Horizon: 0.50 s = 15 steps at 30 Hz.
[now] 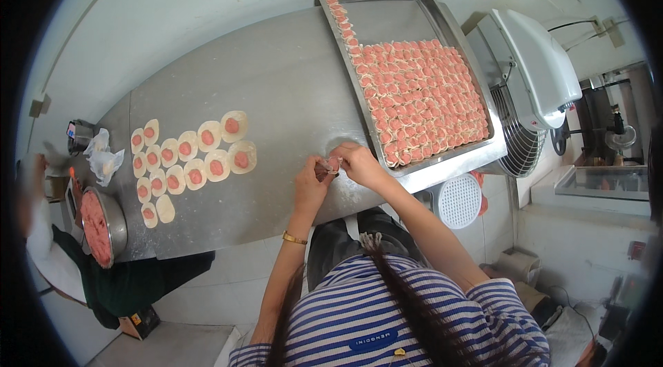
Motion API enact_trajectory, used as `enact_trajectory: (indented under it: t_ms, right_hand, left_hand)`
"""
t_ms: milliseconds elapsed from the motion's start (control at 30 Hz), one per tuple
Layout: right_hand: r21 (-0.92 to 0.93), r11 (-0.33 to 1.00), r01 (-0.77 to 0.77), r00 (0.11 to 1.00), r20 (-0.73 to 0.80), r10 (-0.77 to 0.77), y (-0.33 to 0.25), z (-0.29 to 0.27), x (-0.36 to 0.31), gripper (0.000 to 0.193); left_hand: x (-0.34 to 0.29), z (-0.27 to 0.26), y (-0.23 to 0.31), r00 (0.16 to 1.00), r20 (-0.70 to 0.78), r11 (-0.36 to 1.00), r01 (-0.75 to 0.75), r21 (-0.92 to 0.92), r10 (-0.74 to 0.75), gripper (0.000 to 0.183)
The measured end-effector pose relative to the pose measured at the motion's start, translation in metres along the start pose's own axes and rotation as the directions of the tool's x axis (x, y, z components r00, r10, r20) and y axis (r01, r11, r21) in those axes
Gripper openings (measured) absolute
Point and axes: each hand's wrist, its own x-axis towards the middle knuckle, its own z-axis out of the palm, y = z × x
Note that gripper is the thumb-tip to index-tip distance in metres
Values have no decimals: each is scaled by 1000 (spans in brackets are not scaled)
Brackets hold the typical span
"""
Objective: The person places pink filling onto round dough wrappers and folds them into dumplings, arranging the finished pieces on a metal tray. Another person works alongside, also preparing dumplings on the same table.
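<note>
Meat dumpling [334,162] is pinched by left hand [312,177] and right hand [359,163], seemingly to keep it gathered, with meat-topped dough rounds [242,158] within the left's reach.

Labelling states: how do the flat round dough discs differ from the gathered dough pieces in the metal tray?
The flat, round, pale dough discs lie open with wide bare rims; the gathered, pink-topped dough pieces show thin frilled edges. Discs make a few short rows; pieces fill many tightly packed ones. Both pair pale dough with pink filling, except one unfilled disc.
</note>
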Motion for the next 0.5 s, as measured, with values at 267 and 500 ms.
enact_trajectory:
  t_ms: [267,500]
  right_hand:
    - [33,987,-158,987,41,157,-17,-10,-21,34]
    - [35,987,-155,985,85,151,-15,-1,-21,34]
  left_hand:
    - [-11,-2,-3,989,62,970,-144,194,135,38]
    - [-6,-4,6,985,167,991,-60,121,40,30]
